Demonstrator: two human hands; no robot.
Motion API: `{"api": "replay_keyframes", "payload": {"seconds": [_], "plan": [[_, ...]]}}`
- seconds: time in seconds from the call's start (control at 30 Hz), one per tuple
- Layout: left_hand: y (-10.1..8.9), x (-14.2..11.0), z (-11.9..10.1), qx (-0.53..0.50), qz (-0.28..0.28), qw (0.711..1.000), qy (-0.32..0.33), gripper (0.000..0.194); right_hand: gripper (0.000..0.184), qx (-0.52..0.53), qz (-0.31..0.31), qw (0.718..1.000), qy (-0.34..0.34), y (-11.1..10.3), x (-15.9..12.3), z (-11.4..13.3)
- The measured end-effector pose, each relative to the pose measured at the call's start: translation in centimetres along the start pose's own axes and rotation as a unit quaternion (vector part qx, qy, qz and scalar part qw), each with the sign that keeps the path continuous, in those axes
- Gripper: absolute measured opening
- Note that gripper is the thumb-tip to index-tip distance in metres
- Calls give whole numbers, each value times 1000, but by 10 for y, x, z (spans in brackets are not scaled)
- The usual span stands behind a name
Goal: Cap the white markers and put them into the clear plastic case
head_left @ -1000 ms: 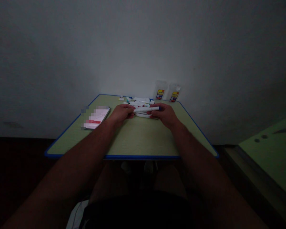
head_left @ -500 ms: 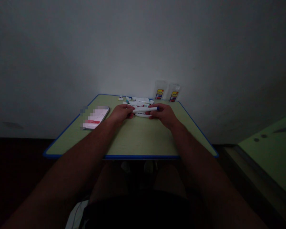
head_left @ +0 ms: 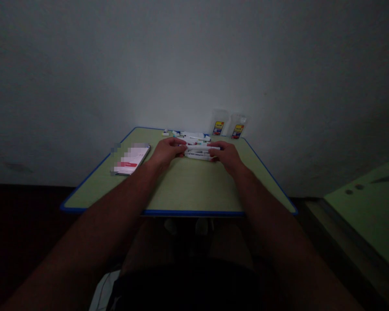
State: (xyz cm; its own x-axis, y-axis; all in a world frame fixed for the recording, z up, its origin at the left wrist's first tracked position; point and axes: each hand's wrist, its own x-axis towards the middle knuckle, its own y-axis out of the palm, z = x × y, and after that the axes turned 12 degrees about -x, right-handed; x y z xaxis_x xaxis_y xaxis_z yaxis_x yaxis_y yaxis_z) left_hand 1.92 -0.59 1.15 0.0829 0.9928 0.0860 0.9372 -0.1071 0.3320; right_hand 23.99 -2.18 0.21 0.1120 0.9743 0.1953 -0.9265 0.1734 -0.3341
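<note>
My left hand [head_left: 168, 152] and my right hand [head_left: 227, 154] are over the far half of the table, facing each other. A white marker [head_left: 201, 147] lies level between them, its left end pinched by my left fingers and its right end by my right fingers. Just below and behind it, more white markers [head_left: 199, 156] rest close together on the tabletop, partly covered by my hands. My right fingertips come near the end of the closest one; whether they touch it I cannot tell. Farther back, a row of markers [head_left: 194, 136] lies near the wall.
A phone [head_left: 131, 160] with a lit screen lies on the left of the pale green table [head_left: 194, 190], which has a blue rim. Two clear plastic packages [head_left: 219, 125] with labels stand at the back right against the wall [head_left: 194, 65]. Small white pieces [head_left: 165, 133] sit at the back left.
The held marker has moved slightly right and lower onto the other markers. Its dark blue end, visible before at my right fingers, no longer shows. My right hand has shifted a little right.
</note>
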Motion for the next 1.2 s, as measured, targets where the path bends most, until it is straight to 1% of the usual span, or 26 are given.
{"api": "replay_keyframes", "payload": {"seconds": [0.1, 0.23, 0.33, 0.57, 0.7, 0.8, 1.0, 1.2], "plan": [[-1, 2, 3, 6, 26, 999, 26, 22, 23, -9, 3, 1000, 28, 0, 0, 0], [-3, 3, 7, 6, 71, 996, 51, 26, 24, -12, 14, 998, 59, 0, 0, 1], [-2, 2, 6, 7, 87, 994, 62, 27, 25, -13, 22, 998, 64, -1, 0, 1], [2, -1, 2, 26, 59, 996, 62, 24, 25, -17, 31, 998, 49, -1, 2, -4], [1, -3, -1, 109, 31, 991, 66, 17, 21, -30, 16, 999, 5, -2, 2, -5], [-2, -3, -1, 147, 30, 986, 69, 14, 20, -49, 10, 999, -16, -3, -1, -2], [-8, 2, 4, 155, 38, 984, 78, 15, 20, -51, 20, 998, -32, -4, -6, 4], [-7, -2, 1, 186, 49, 978, 77, 14, 18, -32, 21, 999, -30, -5, -6, 3]]}}
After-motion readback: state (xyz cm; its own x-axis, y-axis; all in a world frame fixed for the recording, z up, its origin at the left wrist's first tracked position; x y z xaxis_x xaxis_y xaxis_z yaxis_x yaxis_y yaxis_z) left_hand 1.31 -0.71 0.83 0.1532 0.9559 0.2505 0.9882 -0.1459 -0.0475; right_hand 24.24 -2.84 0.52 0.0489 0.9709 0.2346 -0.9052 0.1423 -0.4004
